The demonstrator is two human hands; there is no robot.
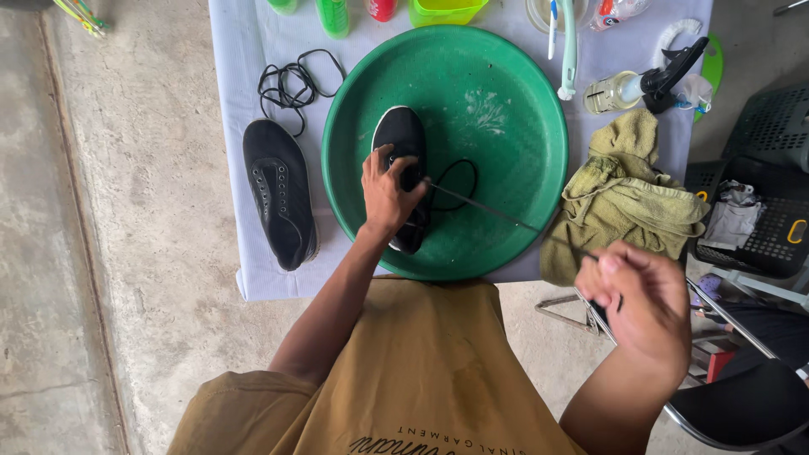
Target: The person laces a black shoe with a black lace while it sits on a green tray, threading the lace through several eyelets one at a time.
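left hand clamps the shoe down in the green basin on the desk; right hand pinches its lace, drawn taut. i judge unlacing about half done: the other shoe lies bare, with a loose lace beside it.

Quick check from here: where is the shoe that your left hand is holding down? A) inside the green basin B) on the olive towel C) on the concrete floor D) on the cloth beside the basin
A: the left hand presses the black shoe inside the green basin, while the right hand pulls its lace taut.
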